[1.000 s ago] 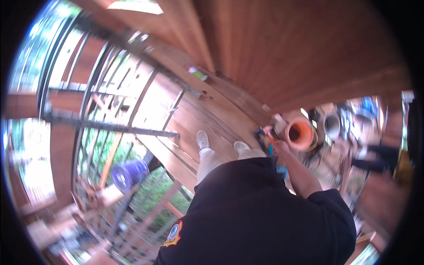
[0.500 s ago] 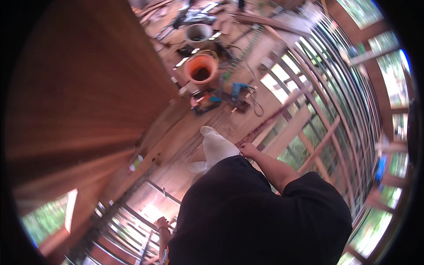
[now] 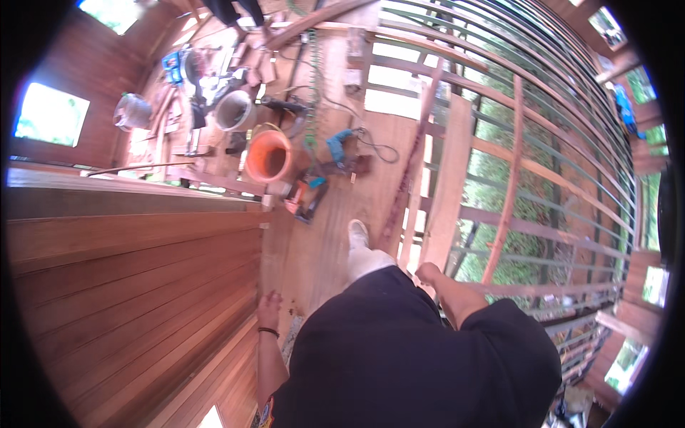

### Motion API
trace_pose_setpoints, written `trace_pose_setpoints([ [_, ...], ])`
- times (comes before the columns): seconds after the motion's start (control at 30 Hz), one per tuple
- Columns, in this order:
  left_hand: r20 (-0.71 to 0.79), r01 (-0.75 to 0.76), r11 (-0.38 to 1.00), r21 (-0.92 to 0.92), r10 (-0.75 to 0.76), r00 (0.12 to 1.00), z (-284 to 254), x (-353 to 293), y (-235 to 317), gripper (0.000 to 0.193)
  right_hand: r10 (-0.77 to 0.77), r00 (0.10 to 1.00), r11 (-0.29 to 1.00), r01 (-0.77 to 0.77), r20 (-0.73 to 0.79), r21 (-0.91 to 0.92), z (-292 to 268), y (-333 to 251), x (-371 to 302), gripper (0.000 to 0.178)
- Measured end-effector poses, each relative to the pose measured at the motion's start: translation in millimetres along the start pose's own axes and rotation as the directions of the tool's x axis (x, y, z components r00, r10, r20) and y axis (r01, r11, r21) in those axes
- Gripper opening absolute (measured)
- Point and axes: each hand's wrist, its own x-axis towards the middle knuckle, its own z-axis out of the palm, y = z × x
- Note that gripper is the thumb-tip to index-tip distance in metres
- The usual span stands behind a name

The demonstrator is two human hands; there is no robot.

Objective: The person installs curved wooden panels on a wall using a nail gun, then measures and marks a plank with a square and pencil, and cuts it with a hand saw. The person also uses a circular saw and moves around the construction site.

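Observation:
My left hand point(image 3: 269, 308), with a dark band at the wrist, hangs beside the end of the plank wall point(image 3: 157, 299). Its fingers are loosely apart and nothing shows in them. My right hand point(image 3: 428, 273) hangs by my thigh above the open floor framing; its fingers are curled in, with no object visible. A light-coloured shoe point(image 3: 358, 234) steps on the plywood floor point(image 3: 314, 250). Ahead of it stand an orange bucket point(image 3: 269, 157), a blue corded power tool point(image 3: 340, 145) and an orange-and-teal tool point(image 3: 307, 196).
A grey bucket point(image 3: 234, 111) and a pale tub point(image 3: 133, 112) stand beyond, among scattered wood offcuts. A green coiled hose point(image 3: 312, 85) crosses the floor. To the right, joists point(image 3: 506, 164) span gaps above greenery. Another person's dark-clad legs point(image 3: 232, 11) show at the far edge.
The view has swung round: the buckets and tools now lie further left, and the plank wall has come clearly into sight. My left hand has come forward alongside that wall.

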Motion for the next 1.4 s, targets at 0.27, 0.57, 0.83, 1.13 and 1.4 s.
trace_pose_setpoints([
  [0.27, 0.176, 0.138, 0.752, 0.645, -0.321, 0.931, -11.8, 31.1, -7.6, 0.036, -0.078, 0.937, 0.674, 0.302, -0.342, 0.674, -74.7, -142.4, 42.0, 0.033],
  [0.57, 0.872, -0.875, -0.085, 0.477, -0.085, 0.483, -69.3, 197.4, -40.7, 0.036, 0.154, 0.897, 0.681, 0.207, -0.414, 0.702, -25.5, -137.4, -14.8, 0.038],
  [0.83, 0.557, -0.409, 0.676, 0.614, -0.004, 0.83, 23.4, 176.3, 185.1, 0.027, 0.369, 0.903, 0.883, -0.267, -0.219, 0.387, 304.4, -65.4, -42.3, 0.016],
  [1.13, 0.697, -0.524, 0.591, 0.614, -0.092, 0.711, -6.6, 209.1, 141.7, 0.028, 0.323, 0.903, 0.468, 0.107, -0.282, 0.877, 314.3, -166.2, -86.5, 0.028],
  [1.4, 0.564, -0.419, 0.619, 0.664, -0.047, 0.825, -6.2, 223.4, 115.5, 0.038, 0.088, 0.98, -0.348, 0.197, -0.177, 0.917, 238.9, -140.7, -52.2, 0.054],
])
